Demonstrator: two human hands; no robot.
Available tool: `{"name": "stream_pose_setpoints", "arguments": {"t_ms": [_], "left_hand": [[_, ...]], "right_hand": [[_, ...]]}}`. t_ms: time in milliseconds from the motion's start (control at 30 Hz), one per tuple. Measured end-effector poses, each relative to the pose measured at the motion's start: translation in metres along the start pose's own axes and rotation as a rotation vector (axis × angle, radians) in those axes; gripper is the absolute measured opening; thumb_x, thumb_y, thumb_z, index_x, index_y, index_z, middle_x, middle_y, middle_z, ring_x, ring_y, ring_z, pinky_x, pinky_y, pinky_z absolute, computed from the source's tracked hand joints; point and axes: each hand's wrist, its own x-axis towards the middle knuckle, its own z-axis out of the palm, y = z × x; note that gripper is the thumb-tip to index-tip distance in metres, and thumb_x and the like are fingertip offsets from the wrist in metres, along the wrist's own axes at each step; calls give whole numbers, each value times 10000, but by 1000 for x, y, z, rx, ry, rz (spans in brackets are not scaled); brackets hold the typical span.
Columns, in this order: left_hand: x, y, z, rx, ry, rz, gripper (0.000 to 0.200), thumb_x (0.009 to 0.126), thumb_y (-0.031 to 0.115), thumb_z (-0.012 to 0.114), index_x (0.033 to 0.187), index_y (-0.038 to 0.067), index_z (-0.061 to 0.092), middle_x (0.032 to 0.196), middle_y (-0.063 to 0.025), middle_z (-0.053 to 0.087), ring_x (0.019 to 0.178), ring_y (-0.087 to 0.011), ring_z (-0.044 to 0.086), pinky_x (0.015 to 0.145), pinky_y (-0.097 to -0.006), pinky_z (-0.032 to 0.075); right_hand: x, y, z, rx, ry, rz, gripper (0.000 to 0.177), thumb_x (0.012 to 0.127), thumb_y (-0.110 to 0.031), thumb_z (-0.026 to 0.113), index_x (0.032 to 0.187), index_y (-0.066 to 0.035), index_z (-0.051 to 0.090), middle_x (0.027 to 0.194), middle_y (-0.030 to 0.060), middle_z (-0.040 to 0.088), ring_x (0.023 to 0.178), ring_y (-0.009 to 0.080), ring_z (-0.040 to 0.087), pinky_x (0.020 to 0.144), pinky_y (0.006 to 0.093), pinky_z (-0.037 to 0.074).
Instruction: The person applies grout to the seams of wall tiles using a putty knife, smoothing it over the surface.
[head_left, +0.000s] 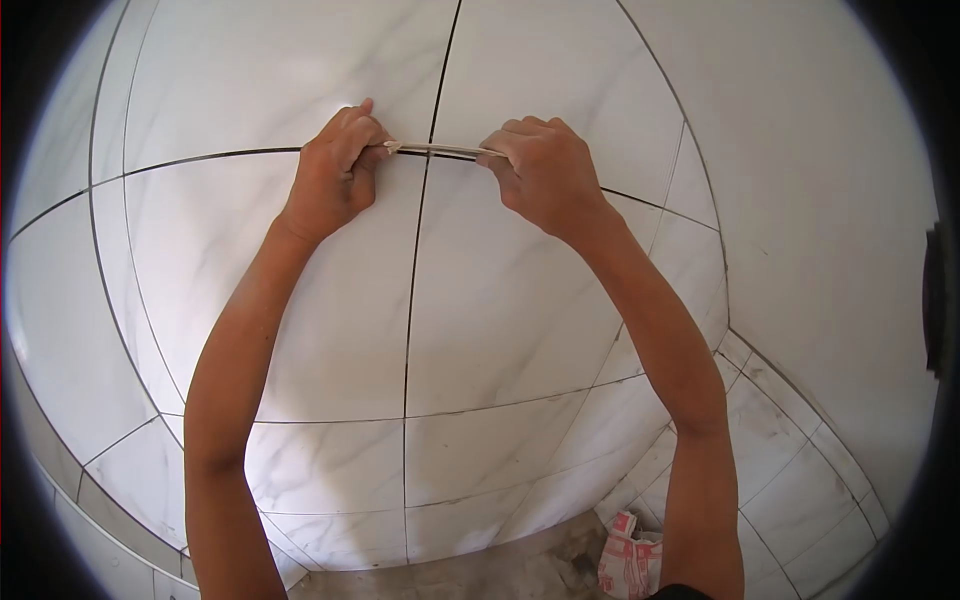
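Observation:
A thin, pale cord [435, 149] runs almost level between my two hands. It is stretched fairly straight, with a small lumpy whitish bit at its left end. My left hand [338, 170] pinches that end, the fingers curled and one fingertip sticking up. At the other side my right hand [550, 172] is closed around the cord, its knuckles facing up and the cord going in under the fingers. Behind the cord lies a white marbled tile surface [500, 290], where dark joint lines cross just below it.
A plain pale wall [820, 190] rises at the right, with a dark object [934, 300] at its far edge. Lower down, a red and white printed bag [628, 560] lies on a stained grey-brown floor [480, 565] beside smaller tiles [790, 480].

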Motion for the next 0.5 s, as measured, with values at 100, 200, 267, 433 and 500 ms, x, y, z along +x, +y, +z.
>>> {"name": "stream_pose_setpoints", "arguments": {"t_ms": [100, 200, 267, 433, 500], "left_hand": [[0, 2, -2, 6, -21, 18, 380, 670, -258, 418, 903, 12, 549, 806, -91, 558, 789, -242, 590, 1130, -499, 432], [-3, 2, -3, 42, -82, 26, 398, 654, -263, 425, 909, 18, 545, 822, -86, 561, 796, -241, 586, 1133, -500, 433], [-4, 4, -3, 39, -84, 38, 408, 646, -269, 426, 909, 20, 545, 828, -85, 561, 800, -240, 585, 1134, -501, 432], [-5, 3, -2, 35, -74, 35, 431, 624, -289, 432, 903, 18, 551, 840, -83, 561, 808, -238, 582, 1134, -499, 434], [-7, 0, -2, 47, -85, 49, 394, 637, -258, 493, 911, 20, 547, 842, -61, 550, 813, -274, 559, 1140, -479, 435]], "right_hand": [[-6, -4, 0, 2, -12, -23, 125, 763, 6, 729, 860, -71, 710, 733, 17, 624, 738, 196, 589, 688, 333, 428], [-17, -1, 15, -5, 121, -68, 113, 720, 16, 707, 772, -76, 667, 681, 18, 568, 690, 199, 560, 641, 341, 396], [-21, -2, 19, -19, 146, -75, 145, 688, 32, 698, 780, -75, 669, 681, 15, 563, 677, 195, 550, 631, 339, 383], [-22, -2, 22, -67, 164, -86, 296, 632, 81, 684, 884, -74, 697, 726, 14, 563, 681, 205, 543, 651, 335, 386], [-21, -4, 22, -64, 172, -99, 315, 609, 80, 689, 888, -65, 690, 725, 22, 561, 674, 208, 541, 644, 335, 379]]}}
